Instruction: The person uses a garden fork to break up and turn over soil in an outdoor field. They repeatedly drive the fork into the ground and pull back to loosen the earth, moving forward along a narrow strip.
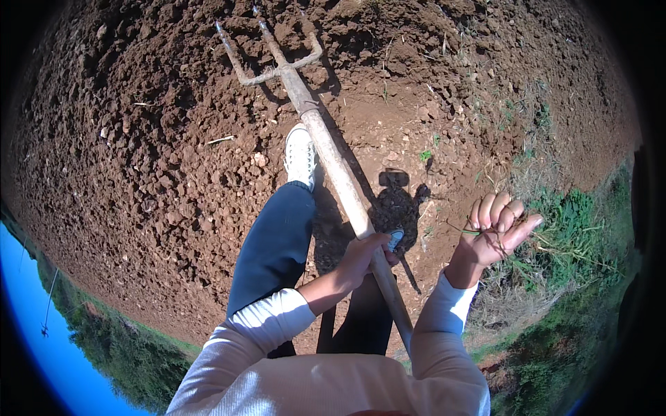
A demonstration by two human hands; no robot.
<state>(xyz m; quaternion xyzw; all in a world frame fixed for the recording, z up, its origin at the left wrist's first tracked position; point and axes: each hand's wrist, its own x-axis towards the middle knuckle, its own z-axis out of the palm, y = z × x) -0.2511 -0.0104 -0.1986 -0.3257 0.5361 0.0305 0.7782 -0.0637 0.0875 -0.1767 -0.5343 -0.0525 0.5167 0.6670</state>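
Broken red-brown soil (159, 152) spreads around the fork (338, 166); a white shoe (300, 154) stands just left of its handle, green weeds (574, 220) well to its right; the fork slants over the clods, its wooden handle pale, its three prongs earth-stained with two shiny tips; the left hand (362, 258) has its fingers wrapped round the handle; the right hand (494, 227), right of the fork, curls its fingers loosely over thin stems (497, 240).

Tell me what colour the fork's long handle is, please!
The long handle is pale tan, showing best in the head view.
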